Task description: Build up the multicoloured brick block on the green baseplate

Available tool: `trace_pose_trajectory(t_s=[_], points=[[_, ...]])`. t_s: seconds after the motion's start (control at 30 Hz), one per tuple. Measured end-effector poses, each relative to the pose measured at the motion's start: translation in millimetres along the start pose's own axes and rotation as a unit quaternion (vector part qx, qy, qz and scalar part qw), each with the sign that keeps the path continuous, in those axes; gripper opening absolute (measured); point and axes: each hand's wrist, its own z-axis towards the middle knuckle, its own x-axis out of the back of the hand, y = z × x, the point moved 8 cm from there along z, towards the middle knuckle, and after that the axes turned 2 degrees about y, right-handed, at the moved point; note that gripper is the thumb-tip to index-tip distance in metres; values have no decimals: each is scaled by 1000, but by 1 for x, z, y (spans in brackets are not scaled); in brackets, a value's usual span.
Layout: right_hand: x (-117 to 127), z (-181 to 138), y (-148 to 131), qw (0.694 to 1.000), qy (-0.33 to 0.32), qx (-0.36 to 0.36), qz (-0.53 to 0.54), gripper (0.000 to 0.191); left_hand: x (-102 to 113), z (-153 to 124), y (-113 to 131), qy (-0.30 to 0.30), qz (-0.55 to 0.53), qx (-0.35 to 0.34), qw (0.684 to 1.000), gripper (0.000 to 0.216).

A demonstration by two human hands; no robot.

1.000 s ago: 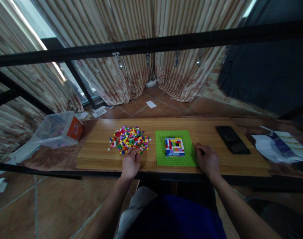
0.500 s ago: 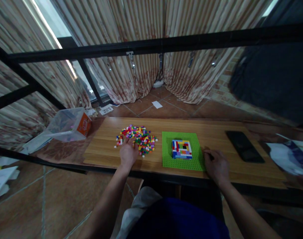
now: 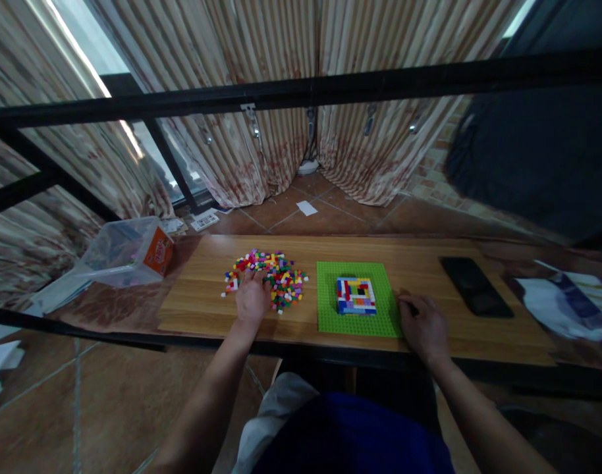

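A heap of small coloured bricks (image 3: pixel 274 271) lies on the wooden board (image 3: pixel 202 296). My left hand (image 3: pixel 251 299) rests on the heap's near left part, fingers reaching into the bricks; what the fingertips grip is hidden. To the right lies a green baseplate (image 3: pixel 330 316) with a square multicoloured brick build (image 3: pixel 355 295) on it. My right hand (image 3: pixel 423 324) lies on the board at the baseplate's right edge, fingers curled, touching the plate's side.
A black phone (image 3: pixel 475 295) lies at the right of the board. Papers and a blue-white bag (image 3: pixel 565 299) sit far right. A clear plastic box with an orange label (image 3: pixel 126 251) stands at the left. A black bar (image 3: pixel 301 89) crosses overhead.
My left hand moved forward from the heap's near edge into the bricks. My right hand stayed at the baseplate's edge. The camera shifted slightly.
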Motion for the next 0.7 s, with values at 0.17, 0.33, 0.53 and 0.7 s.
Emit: trace_pose_trajectory(t_s=[0.17, 0.33, 0.53, 0.7], points=[[-1, 0, 0, 1000, 0, 6, -1, 31, -1, 0, -1, -3, 2, -1, 1000, 25], [-1, 0, 0, 1000, 6, -3, 1, 33, 3, 1, -12, 20, -90, 49, 995, 23], [0, 0, -1, 1000, 6, -2, 18, 33, -10, -5, -15, -18, -474, 195, 858, 20], [0, 2, -2, 1000, 1, -5, 30, 29, -11, -15, 18, -74, -639, 242, 726, 35]])
